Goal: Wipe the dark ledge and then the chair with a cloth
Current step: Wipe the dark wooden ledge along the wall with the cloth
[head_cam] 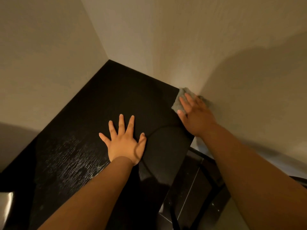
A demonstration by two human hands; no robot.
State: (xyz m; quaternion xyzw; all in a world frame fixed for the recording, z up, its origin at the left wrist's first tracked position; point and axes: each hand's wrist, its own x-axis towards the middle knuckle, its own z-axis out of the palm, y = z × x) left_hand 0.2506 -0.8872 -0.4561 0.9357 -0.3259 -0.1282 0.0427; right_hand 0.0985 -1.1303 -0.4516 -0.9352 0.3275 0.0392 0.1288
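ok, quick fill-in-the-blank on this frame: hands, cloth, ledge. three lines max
1. The cloth lies under the straight fingers of the ____.
2. Flat on the dark ledge, fingers spread and holding nothing, is the ____.
3. The cloth sits at the ledge's far right edge, right beside the pale ____.

Missing: right hand; left hand; wall.
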